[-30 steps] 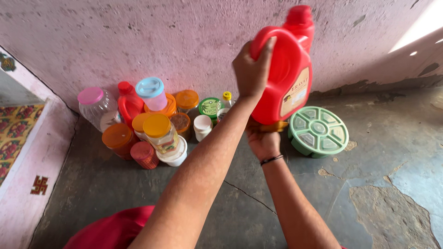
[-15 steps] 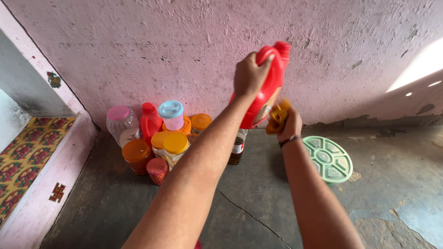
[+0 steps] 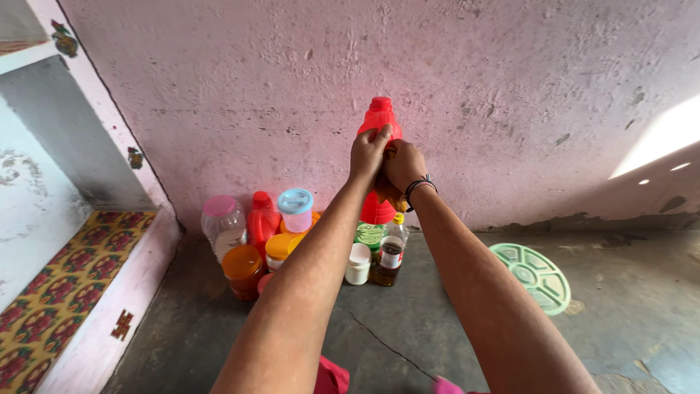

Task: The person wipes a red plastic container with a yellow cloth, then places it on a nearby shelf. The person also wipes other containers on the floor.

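red jug [image 3: 379, 120] upright, clasped between left hand [image 3: 367, 153] — right hand [image 3: 403, 166]

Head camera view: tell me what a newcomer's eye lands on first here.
First, the big red bottle held up at the centre against the pink wall, with the left hand and right hand both clasped round it. Below it, a cluster of jars and bottles stands on the floor by the wall. To the right, a round green divided tray lies flat.
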